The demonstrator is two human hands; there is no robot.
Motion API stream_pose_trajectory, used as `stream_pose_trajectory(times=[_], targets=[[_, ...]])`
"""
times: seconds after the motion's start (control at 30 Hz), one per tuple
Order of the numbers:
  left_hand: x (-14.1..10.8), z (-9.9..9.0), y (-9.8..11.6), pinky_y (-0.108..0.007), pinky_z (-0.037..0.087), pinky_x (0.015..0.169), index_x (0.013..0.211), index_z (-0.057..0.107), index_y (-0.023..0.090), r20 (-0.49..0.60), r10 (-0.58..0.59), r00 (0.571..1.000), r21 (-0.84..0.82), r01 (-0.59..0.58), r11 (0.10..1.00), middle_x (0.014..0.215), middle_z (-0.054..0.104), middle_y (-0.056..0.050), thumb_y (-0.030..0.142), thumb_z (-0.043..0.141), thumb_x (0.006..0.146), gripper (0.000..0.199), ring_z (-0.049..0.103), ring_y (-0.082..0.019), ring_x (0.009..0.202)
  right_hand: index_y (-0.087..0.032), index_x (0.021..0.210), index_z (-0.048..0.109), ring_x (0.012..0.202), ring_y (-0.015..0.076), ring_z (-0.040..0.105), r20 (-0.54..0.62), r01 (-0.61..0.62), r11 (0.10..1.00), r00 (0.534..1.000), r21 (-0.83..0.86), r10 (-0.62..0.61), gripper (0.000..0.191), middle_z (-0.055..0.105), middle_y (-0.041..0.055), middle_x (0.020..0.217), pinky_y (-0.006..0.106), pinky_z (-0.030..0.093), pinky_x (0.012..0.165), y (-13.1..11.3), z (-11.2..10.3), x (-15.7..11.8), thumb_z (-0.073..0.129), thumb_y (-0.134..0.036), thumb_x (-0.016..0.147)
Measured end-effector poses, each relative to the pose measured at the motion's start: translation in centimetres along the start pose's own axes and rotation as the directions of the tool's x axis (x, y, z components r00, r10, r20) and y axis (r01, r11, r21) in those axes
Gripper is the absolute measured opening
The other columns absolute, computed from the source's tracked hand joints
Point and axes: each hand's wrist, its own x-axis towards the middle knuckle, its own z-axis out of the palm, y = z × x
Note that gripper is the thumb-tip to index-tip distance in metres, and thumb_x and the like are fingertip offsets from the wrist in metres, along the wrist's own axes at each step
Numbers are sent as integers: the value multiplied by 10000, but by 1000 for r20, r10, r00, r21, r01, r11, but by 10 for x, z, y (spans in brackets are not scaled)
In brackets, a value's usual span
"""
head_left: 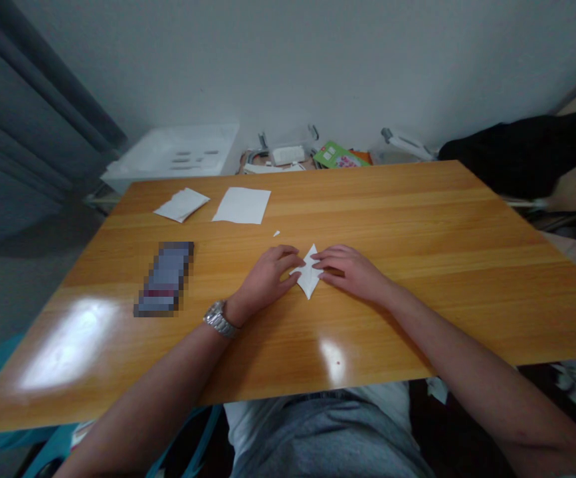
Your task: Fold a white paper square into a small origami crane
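A small white folded paper (309, 281), shaped like a diamond with a point at top and bottom, lies flat on the wooden table. My left hand (274, 271), with a metal watch (220, 318) on its wrist, has thumb and fingertips closed on the paper's left side. From the right, my right hand (351, 271) grips the opposite side with bent fingers. The fingertips cover parts of both side edges. Just beyond my left hand, a tiny paper scrap (276, 233) rests on the wood.
A white square sheet (242, 205) and some folded paper (182, 204) lie at the far left of the table (442, 219). Nearer is a blurred-out phone-like object (165, 277). Past the back edge are a white tray (178, 154), a green booklet (338, 155) and black cloth (511, 156).
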Motion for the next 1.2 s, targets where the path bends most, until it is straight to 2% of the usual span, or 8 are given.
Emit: stream_pose_trajectory(times=[0.1,0.27,0.43,0.57,0.8,0.93,1.03,1.2], targets=[[-2,-1,0,-480,484,1107,1278,693,247,16,21,1000,39,-21,999,1365,589,-112,257,596,997,297,560,-263,1272,-290,1184,757,1169,266,655,-3,-4,1000,1000,12,4,232,737,72,1289,506,496,1033,-2,0,0,671,-288,969],[-4,-1,1,-504,469,1123,1285,709,280,25,3,1000,106,-5,994,1397,564,-109,287,596,1003,304,536,-280,1298,-294,1240,733,1212,284,620,4,-6,1000,1000,13,6,280,708,94,1309,516,480,1051,-8,-2,-1,663,-353,975],[-6,-1,0,-484,468,1126,1271,713,268,24,-15,1000,130,12,991,1402,554,-113,320,610,999,296,528,-281,1300,-237,1051,734,1139,260,632,-28,-19,997,999,74,21,165,706,110,1223,468,495,1019,-9,-5,-1,630,-351,995],[-6,-1,0,-497,458,1135,1276,710,262,37,-15,999,130,10,991,1406,550,-120,309,616,993,302,526,-287,1303,-233,923,705,1053,245,634,-49,-36,996,998,78,40,149,710,92,1114,443,502,957,-9,-8,-1,610,-318,1001],[-6,-1,0,-504,454,1138,1292,699,272,44,-19,999,129,14,992,1418,544,-115,311,618,991,315,520,-290,1319,-219,734,655,1007,247,615,-45,-49,999,998,13,49,205,696,81,1070,424,493,908,-8,-10,-3,752,-277,905],[-6,1,-3,-509,448,1140,1295,691,266,50,-5,999,146,-2,989,1428,541,-118,316,632,984,321,520,-296,1327,-218,842,689,1030,251,615,-52,-28,999,998,24,30,124,697,82,1079,421,496,922,-7,-9,-3,802,-261,867],[-5,1,-3,-510,454,1132,1295,679,243,49,39,998,152,-46,987,1430,545,-126,309,637,984,321,521,-300,1324,-216,975,709,1048,244,631,-34,9,998,999,68,-6,80,705,89,1096,416,504,944,-7,-7,-3,753,-228,910],[-2,-3,4,-456,474,1117,1207,675,204,82,134,988,88,-141,986,1353,597,-115,250,597,1008,218,551,-268,1272,-206,972,721,1002,208,679,24,24,987,999,157,-28,78,713,92,1097,353,542,893,-9,-4,-4,647,-180,973]])
